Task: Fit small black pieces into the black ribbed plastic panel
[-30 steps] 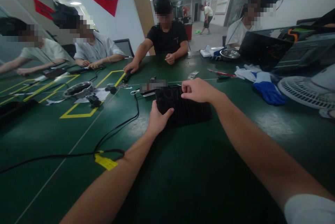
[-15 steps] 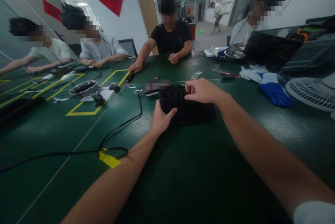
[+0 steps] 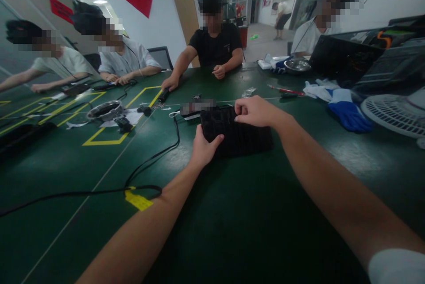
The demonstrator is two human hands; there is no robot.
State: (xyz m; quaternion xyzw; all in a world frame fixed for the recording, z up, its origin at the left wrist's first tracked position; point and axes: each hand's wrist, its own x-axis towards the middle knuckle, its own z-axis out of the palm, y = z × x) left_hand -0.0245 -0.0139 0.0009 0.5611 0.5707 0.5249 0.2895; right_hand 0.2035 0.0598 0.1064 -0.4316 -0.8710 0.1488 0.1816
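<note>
A flat black case [image 3: 245, 136] with a patterned surface lies on the dark green table [image 3: 206, 231] in front of me. My left hand [image 3: 206, 144] grips its left edge, thumb on top and the other fingers hidden beneath or behind it. At the case's upper edge, my right hand [image 3: 249, 110] has its fingers curled and pinched together; what they hold is too small to make out. Just behind the case sits a small device [image 3: 195, 109] with a blurred top. A black cable [image 3: 149, 158] with a yellow tag [image 3: 139, 201] runs beside my left forearm.
A metal ring [image 3: 106, 110] and small black parts lie left, near yellow tape outlines. To the right are blue-white gloves [image 3: 345, 109], a red pen-like tool [image 3: 288, 91], a metal bowl [image 3: 297, 65] and a white fan [image 3: 395, 109]. Several people sit around the table.
Both hands keep nearly the same pose on the case. The view has shifted slightly, and a person in the far background has bent further forward.
</note>
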